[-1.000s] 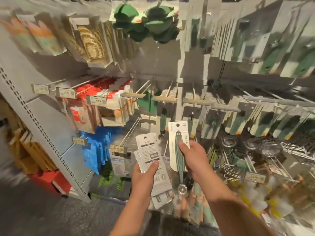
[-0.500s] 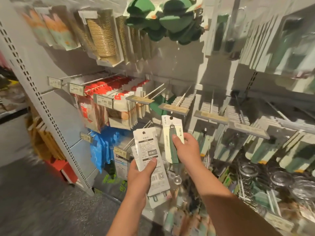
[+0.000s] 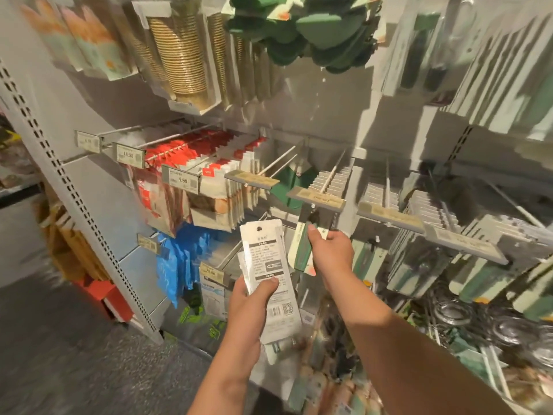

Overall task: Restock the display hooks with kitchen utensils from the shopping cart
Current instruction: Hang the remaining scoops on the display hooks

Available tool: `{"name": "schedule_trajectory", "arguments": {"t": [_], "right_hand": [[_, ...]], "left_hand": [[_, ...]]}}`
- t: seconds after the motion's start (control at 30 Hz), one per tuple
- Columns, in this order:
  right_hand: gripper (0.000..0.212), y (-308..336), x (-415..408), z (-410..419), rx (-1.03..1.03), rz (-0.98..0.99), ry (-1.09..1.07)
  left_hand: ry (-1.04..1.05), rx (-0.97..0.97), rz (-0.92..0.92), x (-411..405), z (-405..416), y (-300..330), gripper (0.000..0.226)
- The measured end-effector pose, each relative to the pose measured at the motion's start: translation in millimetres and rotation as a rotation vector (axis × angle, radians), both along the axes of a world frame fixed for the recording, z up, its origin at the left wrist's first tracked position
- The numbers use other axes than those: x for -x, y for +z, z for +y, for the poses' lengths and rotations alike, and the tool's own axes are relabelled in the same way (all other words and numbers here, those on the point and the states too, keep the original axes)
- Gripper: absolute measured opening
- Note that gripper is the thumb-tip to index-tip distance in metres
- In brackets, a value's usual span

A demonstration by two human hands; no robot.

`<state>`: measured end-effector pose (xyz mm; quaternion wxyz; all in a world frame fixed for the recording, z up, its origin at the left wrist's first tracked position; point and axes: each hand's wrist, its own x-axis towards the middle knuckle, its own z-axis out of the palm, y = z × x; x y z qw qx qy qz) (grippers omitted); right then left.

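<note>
At centre frame, the right hand (image 3: 329, 250) pinched a green-handled utensil on its card (image 3: 300, 250), thumb on top, just below a hook's price tag (image 3: 315, 199). Lower, the left hand (image 3: 251, 298) clamped a stack of white packaged utensils (image 3: 269, 274), thumb across the front, printed backs showing.
</note>
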<state>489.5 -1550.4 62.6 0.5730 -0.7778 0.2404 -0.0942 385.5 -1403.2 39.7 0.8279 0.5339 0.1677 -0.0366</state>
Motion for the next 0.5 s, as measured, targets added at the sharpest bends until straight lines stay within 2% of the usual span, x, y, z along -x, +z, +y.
{"name": "schedule_trajectory", "arguments": {"t": [0.17,0.23,0.33,0.4,0.5], "right_hand": [[0.045,-6,-4,8,0.042,0.076,0.007],[0.052,-7,6,11,-0.026,0.073,0.002],[0.067,-6,27,12,-0.14,0.031,-0.004],[0.063,-2,42,13,-0.178,-0.012,-0.025],[0.038,13,62,17,-0.218,-0.068,-0.035]], "left_hand": [[-0.081,0.098,0.002,-12,15,1,0.033],[-0.1,0.141,0.0,-16,20,-3,0.036],[-0.157,0.101,-0.033,-18,25,-5,0.037],[-0.225,0.079,-0.067,-15,27,-7,0.042],[-0.329,0.115,-0.095,-14,25,-8,0.048]]}}
